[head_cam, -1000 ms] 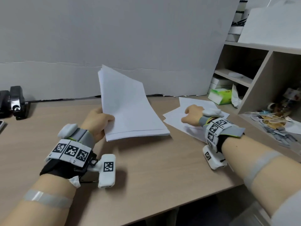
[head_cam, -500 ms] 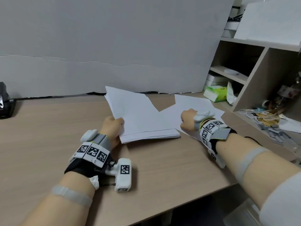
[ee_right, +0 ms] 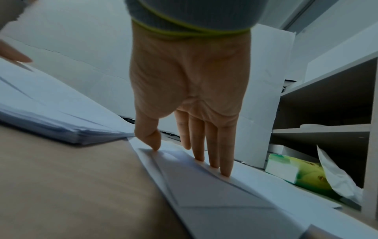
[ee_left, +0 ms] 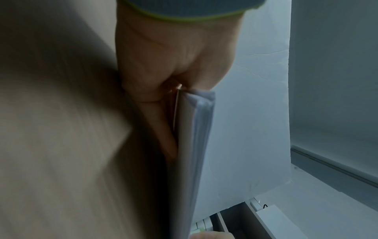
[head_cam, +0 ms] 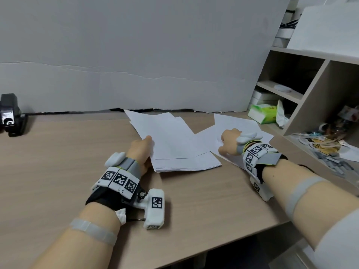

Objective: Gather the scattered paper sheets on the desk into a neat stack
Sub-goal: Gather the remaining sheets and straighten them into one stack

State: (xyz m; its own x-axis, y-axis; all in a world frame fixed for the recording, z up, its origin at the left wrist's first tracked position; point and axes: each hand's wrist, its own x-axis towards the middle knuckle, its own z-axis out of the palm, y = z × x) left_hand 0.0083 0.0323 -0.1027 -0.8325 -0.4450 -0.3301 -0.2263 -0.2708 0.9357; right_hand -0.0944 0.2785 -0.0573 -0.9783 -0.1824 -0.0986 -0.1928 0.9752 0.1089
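1. Far left, at the desk (head_cam: pixel 58 162) back edge against the grey backboard (head_cam: pixel 136 55): black stapler-like device (head_cam: pixel 9 115), well apart from everything else; wide bare wood between it and the papers.
2. Left of centre: left hand (head_cam: pixel 142 150) gripping the near-left corner of the paper stack (head_cam: pixel 174 150), thumb on top, fingers (ee_left: pixel 163 129) curled underneath against the lowest sheets, as seen from the left wrist.
3. Centre: stack lying on the desk, near edge roughly squared, upper sheets fanned and skewed toward the back, far corners reaching almost to the backboard. Open desk in front of the near edge, out to the desk's front rim.
4. Right of centre: loose sheets (head_cam: pixel 239 125) spread flat, overlapping one another at angles; left corner tucked against the stack's right side.
5. Right hand (head_cam: pixel 228 140) on the loose sheets, palm down, fingers (ee_right: pixel 212 145) extended, tips and thumb pressing the paper, nothing grasped.
6. Right: green tissue pack (head_cam: pixel 263 113) just beyond the sheets' far corner, at the foot of the shelf unit (head_cam: pixel 314 105); little room between sheets and shelf.
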